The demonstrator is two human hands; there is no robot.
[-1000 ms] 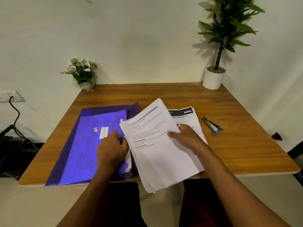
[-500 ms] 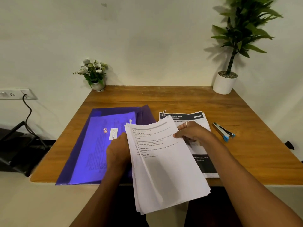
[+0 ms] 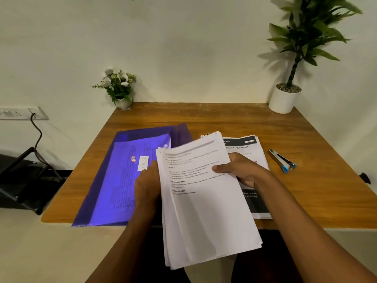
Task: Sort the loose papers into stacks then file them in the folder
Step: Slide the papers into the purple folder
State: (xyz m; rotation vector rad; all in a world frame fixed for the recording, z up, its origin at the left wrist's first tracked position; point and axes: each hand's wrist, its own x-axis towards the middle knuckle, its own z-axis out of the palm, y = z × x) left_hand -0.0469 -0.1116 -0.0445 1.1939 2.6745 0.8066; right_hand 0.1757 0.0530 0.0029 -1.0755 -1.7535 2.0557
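Observation:
Both my hands hold a thick stack of white printed papers (image 3: 206,213) above the table's front edge. My left hand (image 3: 147,185) grips the stack's left edge from behind. My right hand (image 3: 239,170) holds its right side with the thumb across the top sheet. A translucent purple folder (image 3: 114,180) lies flat on the left of the wooden table (image 3: 224,117), with sheets and a white label showing through it. To the right of the stack, more papers with a black header (image 3: 247,147) lie on the table, partly hidden by my right hand.
A blue and silver stapler (image 3: 282,160) lies right of the papers. A small white flower pot (image 3: 120,88) stands at the back left corner, a tall green plant in a white pot (image 3: 284,99) at the back right. A wall socket with a cable (image 3: 22,113) is at the left.
The held stack has been lifted and squared more upright between my hands. My right hand has shifted onto the stack's right side. The view has shifted, so things sit further right in frame.

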